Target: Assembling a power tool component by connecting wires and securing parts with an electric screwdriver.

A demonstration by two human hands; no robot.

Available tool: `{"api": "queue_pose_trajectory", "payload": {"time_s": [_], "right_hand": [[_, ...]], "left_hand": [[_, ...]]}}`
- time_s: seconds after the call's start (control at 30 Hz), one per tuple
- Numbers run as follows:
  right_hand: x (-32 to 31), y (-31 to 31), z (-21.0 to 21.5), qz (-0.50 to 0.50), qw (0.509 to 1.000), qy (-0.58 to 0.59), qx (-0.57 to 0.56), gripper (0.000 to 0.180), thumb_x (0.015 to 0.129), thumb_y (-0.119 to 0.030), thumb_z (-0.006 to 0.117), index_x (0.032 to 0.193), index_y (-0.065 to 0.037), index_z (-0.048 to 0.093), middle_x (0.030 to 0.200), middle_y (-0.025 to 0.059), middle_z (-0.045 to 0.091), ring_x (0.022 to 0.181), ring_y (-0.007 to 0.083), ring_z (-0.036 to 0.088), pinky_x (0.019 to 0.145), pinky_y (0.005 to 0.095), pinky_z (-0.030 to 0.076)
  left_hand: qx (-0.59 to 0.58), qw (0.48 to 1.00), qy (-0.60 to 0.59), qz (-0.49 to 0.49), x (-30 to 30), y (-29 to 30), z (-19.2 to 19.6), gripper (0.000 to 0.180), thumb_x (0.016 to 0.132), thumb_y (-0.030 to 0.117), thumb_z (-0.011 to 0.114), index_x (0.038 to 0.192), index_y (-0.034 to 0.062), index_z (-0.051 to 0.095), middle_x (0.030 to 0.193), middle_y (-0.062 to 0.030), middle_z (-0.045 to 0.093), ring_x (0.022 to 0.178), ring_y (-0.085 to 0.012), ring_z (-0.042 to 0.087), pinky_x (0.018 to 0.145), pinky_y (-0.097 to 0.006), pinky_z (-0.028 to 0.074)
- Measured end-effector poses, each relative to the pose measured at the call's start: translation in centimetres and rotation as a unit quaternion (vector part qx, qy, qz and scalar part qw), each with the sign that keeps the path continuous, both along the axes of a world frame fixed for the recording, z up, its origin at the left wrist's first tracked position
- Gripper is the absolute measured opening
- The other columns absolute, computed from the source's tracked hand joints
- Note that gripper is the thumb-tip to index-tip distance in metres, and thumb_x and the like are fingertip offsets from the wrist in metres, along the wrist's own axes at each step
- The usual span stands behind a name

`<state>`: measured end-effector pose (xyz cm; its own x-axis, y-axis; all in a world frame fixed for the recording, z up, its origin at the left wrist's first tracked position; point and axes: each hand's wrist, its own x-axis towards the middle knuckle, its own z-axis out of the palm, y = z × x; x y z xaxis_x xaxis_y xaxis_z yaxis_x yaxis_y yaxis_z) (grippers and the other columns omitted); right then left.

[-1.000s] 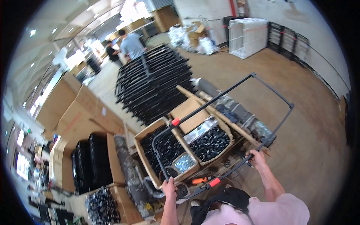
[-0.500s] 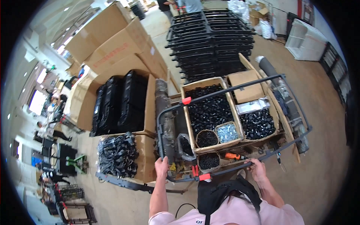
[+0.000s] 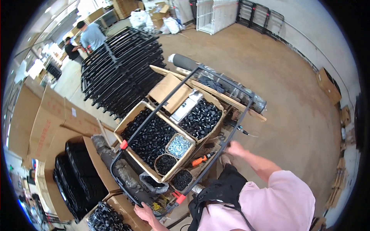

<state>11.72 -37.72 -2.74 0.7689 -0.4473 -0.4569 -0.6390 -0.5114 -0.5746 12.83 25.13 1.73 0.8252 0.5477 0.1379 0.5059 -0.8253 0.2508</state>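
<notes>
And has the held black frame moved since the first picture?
Yes: the black frame shifted leftward against the larger parts box. Its left end then crossed the box's inside; now, the left grey roll.

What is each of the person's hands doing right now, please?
Left hand: closed on the black frame, near its lower-left corner.
Right hand: closed on the same black frame, along its near side.
</notes>
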Motion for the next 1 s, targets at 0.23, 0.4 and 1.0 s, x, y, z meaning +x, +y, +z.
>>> {"api": "queue_pose_trajectory", "payload": {"time_s": [0.23, 0.4, 1.0], "right_hand": [[6.9, -11.7, -6.3, 0.085, 0.937, -0.062, -0.334, 0.067, 0.084, -0.042, 0.081, 0.134, 0.0, 0.063, 0.139, 0.0237, 0.064, 0.127, 0.0371, 0.063, 0.103, 0.0497, 0.054], [11.1, -14.2, -12.1, 0.155, 0.91, 0.109, -0.368, 0.064, 0.09, -0.042, 0.072, 0.137, 0.001, 0.061, 0.136, 0.0221, 0.061, 0.126, 0.0393, 0.06, 0.098, 0.0546, 0.054], [-4.8, -27.6, 21.8, 0.041, 0.998, -0.049, 0.023, 0.042, 0.086, -0.033, 0.069, 0.103, 0.005, 0.067, 0.089, 0.0302, 0.072, 0.088, 0.0486, 0.071, 0.081, 0.056, 0.057]], "left_hand": [[-0.018, 0.992, -0.126, -0.022, -0.5, -3.9, 3.8, 0.036, 0.103, 0.018, 0.065, 0.133, -0.0025, 0.066, 0.127, -0.0218, 0.068, 0.112, -0.0362, 0.069, 0.094, -0.044, 0.055], [-0.126, 0.975, -0.145, -0.11, 2.3, -16.6, 9.1, 0.025, 0.105, 0.014, 0.064, 0.118, -0.0048, 0.074, 0.107, -0.0145, 0.076, 0.099, -0.0246, 0.071, 0.092, -0.036, 0.056], [-0.509, 0.595, 0.096, -0.615, 16.6, -73.3, 12.3, 0.028, 0.108, 0.019, 0.062, 0.126, 0.0008, 0.072, 0.116, -0.0134, 0.076, 0.11, -0.0222, 0.071, 0.098, -0.035, 0.054]]}}
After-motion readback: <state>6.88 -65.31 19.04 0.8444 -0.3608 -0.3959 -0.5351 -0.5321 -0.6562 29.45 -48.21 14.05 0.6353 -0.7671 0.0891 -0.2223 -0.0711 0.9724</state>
